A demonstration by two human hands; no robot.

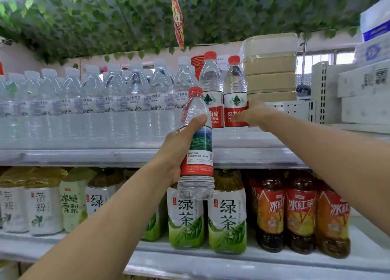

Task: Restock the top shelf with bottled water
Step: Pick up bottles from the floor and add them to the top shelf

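Left hand point(179, 151) grips upright red-capped bottle point(197, 144) just below-front of top shelf point(84, 156) front edge; right hand point(256, 116), nearer, grasps shelved bottle point(235, 89) at right end.

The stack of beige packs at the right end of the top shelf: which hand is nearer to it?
Right. The right hand grips a red-capped bottle standing just left of the stack of beige packs. The left hand holds another bottle lower, in front of the shelf edge.
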